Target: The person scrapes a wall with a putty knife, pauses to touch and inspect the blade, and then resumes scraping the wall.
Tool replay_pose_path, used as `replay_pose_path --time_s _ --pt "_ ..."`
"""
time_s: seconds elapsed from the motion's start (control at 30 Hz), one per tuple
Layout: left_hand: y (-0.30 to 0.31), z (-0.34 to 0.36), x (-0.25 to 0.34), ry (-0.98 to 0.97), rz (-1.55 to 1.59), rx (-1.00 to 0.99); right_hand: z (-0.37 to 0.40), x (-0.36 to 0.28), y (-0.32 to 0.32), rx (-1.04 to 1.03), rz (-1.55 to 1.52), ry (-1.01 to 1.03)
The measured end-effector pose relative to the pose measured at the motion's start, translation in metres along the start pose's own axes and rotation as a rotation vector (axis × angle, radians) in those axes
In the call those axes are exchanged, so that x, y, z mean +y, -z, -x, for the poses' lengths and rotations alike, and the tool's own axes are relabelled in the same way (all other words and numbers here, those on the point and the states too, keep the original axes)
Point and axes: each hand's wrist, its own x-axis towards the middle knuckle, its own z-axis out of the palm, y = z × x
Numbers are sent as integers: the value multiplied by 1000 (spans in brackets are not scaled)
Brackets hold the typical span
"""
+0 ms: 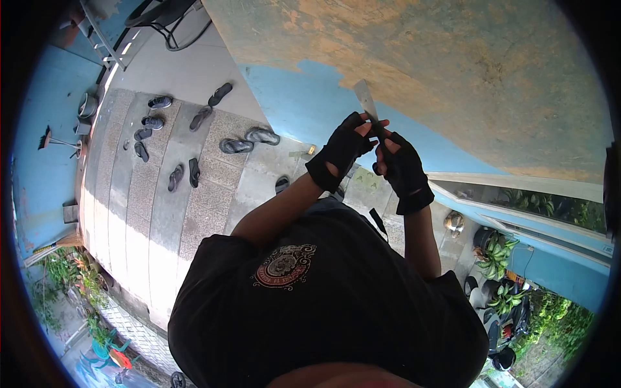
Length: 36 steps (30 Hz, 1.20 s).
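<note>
A putty knife with a flat metal blade and a dark handle is up in front of the wall, its blade overlapping the wall's lower part in this view. My right hand, in a black fingerless glove, is closed round the handle. Gloved the same way, my left hand pinches the tool where blade and handle meet. Behind the blade, the wall shows bare tan patches above a band of light blue paint.
Several sandals and shoes lie on the paved floor to the left. A window ledge and potted plants are on the right. A black chair stands at the top left, near a ladder.
</note>
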Motion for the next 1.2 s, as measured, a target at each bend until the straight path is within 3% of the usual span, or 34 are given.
replay_pose_path --time_s 0.17,0.47,0.9,1.2 --pt "6 -2 5 -4 -26 32 -5 2 2 -94 -174 -69" --pt "17 6 24 32 -130 95 -8 18 -8 -18 -138 -22" --pt "57 6 36 100 62 69 -12 37 -33 53 -207 45" --pt "47 13 38 127 32 32 -13 5 -22 165 215 147"
